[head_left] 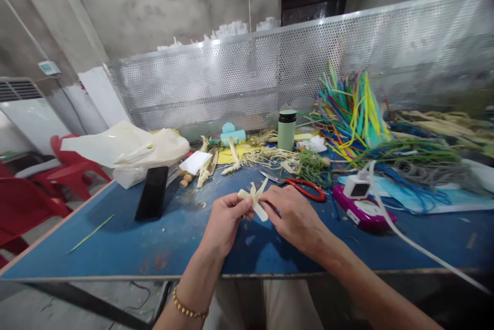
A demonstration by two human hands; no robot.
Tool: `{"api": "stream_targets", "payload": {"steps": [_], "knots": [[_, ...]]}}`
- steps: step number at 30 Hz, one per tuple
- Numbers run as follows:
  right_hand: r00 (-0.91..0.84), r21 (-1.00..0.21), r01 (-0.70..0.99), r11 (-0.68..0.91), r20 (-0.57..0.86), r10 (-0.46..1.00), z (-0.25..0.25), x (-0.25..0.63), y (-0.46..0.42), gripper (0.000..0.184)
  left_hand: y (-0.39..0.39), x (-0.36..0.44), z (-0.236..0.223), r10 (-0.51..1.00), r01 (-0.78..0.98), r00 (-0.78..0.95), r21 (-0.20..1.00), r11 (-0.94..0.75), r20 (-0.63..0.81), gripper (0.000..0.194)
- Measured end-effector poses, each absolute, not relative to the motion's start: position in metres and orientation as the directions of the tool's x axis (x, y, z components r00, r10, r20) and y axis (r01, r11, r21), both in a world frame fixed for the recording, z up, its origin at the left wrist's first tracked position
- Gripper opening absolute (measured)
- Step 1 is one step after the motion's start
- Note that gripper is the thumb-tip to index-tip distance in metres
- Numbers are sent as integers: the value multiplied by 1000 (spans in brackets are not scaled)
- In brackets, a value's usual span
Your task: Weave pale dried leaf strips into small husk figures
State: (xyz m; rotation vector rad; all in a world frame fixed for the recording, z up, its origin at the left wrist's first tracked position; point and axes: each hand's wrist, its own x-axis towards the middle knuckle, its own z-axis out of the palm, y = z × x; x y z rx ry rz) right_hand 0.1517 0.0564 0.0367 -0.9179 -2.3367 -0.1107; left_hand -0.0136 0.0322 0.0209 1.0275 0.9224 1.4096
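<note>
Pale cream strips, crossed into a small star-like shape [254,196], are held just above the table's front part. My left hand [227,216] pinches the piece on its left side between thumb and fingers. On the other side my right hand [289,211] has its fingers closed at the strips; its fingertips are partly hidden. Whether the strips are leaf or husk I cannot tell. Scissors [309,188] with red handles lie just beyond my right hand.
A black phone [152,193], a white plastic bag [154,147] and a thin green strand [91,233] are at the left. Behind stands a green jar [286,132]. Right are colourful strips [355,114], a purple power strip [358,211] and its white cable [409,247].
</note>
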Motion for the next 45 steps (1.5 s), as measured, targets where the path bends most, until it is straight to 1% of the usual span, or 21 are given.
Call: {"api": "stream_targets", "payload": {"steps": [3, 5, 9, 12, 16, 20, 24, 28, 33, 36, 40, 45], "knots": [[-600, -132, 682, 719, 461, 654, 32, 147, 62, 18, 35, -12, 14, 990, -256, -92, 959, -123, 102, 27], [-623, -129, 687, 715, 401, 671, 33, 145, 64, 18, 37, -12, 12, 987, -253, -121, 958, -133, 105, 27], [-666, -53, 680, 732, 373, 646, 43, 142, 67, 16, 38, -12, 16, 989, -316, -128, 943, -109, 71, 30], [-670, -27, 682, 730, 376, 640, 49, 141, 68, 13, 38, -11, 20, 987, -336, -135, 933, -129, 88, 30], [-678, 3, 676, 737, 395, 620, 47, 138, 70, 10, 38, -10, 18, 984, -350, -152, 925, -145, 97, 30], [-708, 80, 652, 754, 420, 567, 38, 137, 74, 9, 39, -10, 12, 986, -356, -156, 927, -115, 62, 32], [-728, 163, 609, 776, 502, 467, 27, 138, 82, 14, 40, -10, 12, 990, -394, -137, 914, -92, 41, 32], [-728, 216, 561, 800, 589, 351, 20, 139, 86, 21, 41, -10, 12, 995, -470, -101, 882, -44, -4, 32], [-658, 207, 591, 780, 683, 317, 24, 140, 79, 19, 40, -10, 12, 998, -522, -63, 853, -7, -31, 31], [-628, 195, 595, 779, 718, 300, 28, 140, 75, 22, 39, -9, 12, 997, -533, -66, 846, -8, -33, 30], [-635, 214, 591, 778, 718, 285, 30, 142, 73, 21, 38, -9, 13, 997, -554, -75, 833, -14, -33, 28], [-655, 243, 609, 755, 691, 306, 31, 142, 70, 18, 38, -9, 13, 998, -556, -65, 831, -15, -26, 27]]}}
